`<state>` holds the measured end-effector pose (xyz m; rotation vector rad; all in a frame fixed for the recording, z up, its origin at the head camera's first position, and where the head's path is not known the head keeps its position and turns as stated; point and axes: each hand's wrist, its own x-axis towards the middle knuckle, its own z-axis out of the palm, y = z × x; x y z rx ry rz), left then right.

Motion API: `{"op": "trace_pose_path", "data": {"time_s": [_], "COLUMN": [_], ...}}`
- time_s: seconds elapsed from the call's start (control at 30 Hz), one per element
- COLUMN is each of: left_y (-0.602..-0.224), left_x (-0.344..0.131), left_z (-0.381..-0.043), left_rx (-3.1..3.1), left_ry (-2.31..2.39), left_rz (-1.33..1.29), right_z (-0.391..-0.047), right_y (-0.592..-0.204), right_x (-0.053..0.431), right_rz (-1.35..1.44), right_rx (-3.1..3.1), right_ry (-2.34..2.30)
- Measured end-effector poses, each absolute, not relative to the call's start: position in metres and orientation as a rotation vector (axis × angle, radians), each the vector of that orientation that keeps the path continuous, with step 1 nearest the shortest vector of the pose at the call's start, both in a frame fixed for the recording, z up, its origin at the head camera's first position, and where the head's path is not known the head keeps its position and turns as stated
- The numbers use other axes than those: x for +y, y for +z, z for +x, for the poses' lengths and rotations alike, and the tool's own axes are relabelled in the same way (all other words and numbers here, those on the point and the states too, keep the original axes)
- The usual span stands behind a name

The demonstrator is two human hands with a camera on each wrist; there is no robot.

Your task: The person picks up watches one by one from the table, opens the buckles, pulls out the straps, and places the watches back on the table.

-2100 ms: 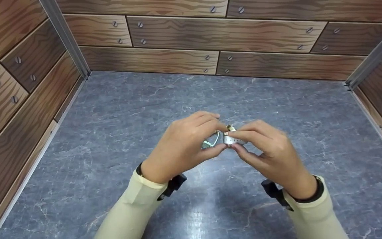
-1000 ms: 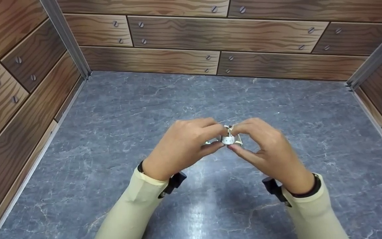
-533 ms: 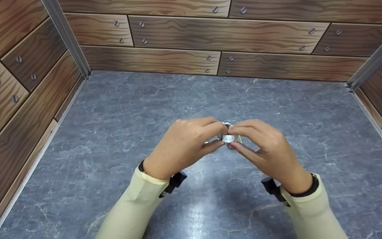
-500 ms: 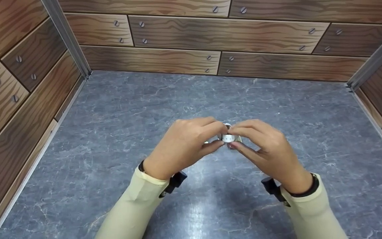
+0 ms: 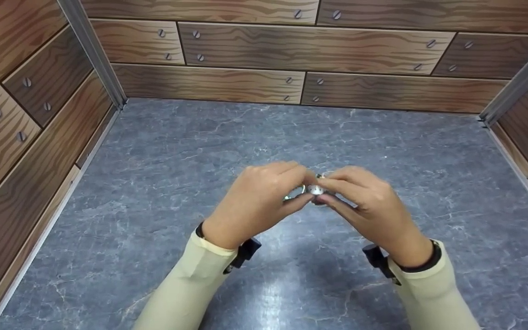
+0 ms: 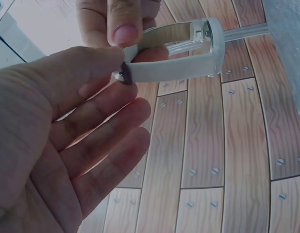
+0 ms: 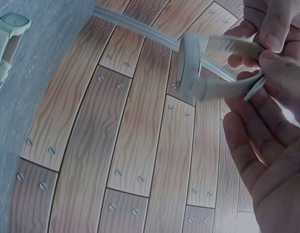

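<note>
"What are the two hands doing?"

"The left hand is sitting at nine o'clock of the white wristwatch, and its thumb and finger are pinching the strap. The right hand is sitting near three o'clock, pinching the strap too. The watch is hanging between them, above the counter."

"How should they be doing this well?"

"I'm thinking they are working on the strap's ends. One hand should be holding one end very still while the other is moving only the loose end. They should be keeping the strap flat and going softly, because it is looking bendy."

"What is getting in the way?"

"The fingers are hiding the spot where the ends are coming close, so I'm not telling if they are joined. A dark bit is showing there; I'm only guessing it's a buckle."

"Is anything else lying around?"

"A mint-green wristwatch is lying on the counter, at nine o'clock from the white one in the right wrist view. Wood-print walls are standing at twelve o'clock and both sides, well apart from the hands."
</note>
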<state>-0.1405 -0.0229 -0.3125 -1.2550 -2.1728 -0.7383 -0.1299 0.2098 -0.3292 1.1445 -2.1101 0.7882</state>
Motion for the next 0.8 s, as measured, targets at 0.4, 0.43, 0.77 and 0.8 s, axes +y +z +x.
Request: {"op": "trace_pose_path", "data": {"time_s": [0.4,0.43,0.77,0.8], "left_y": [-0.3136,-0.3137,-0.314,-0.3142], "left_x": [-0.0217,-0.0216,-0.0221,-0.0222], "left_z": [-0.1403,-0.1404,-0.1419,-0.142], "left_rx": [-2.192,-2.191,-2.175,-2.175], "left_ry": [-0.707,-0.696,-0.67,-0.678], "left_rz": [-1.198,-1.199,-1.222,-1.224], "right_z": [-0.1302,-0.1304,-0.1338,-0.1342], "right_y": [-0.3315,-0.3316,-0.3323,-0.3325], "right_x": [0.2076,0.2077,0.2073,0.2071], "right_rz": [1.045,1.045,1.072,1.081], "right_rx": [-2.123,-2.12,-2.117,-2.111], "right_ry": [0.893,0.883,0.837,0.839]}}
